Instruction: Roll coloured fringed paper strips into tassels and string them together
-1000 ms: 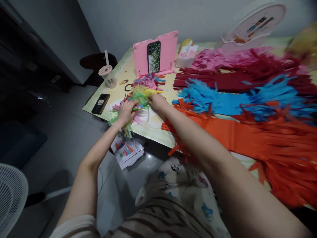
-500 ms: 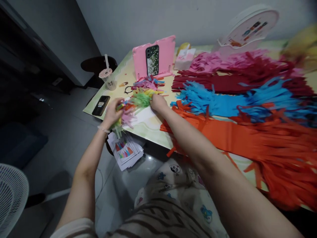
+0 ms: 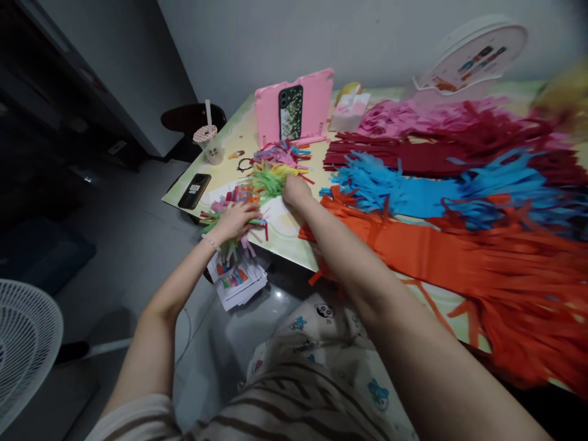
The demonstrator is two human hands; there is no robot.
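Left hand (image 3: 235,222) clasps mixed tassels (image 3: 233,197); loosening could drop them past six-o'clock table edge (image 3: 290,248). Right hand (image 3: 296,191) at green tassels (image 3: 269,182), hold unclear.

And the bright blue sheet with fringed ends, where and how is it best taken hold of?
I would grip the blue sheet by its plain, flat middle, from above: its ends splay into loose strips that could slip or tangle, while a dark red fringed sheet and an orange fringed sheet crowd its far and near edges.
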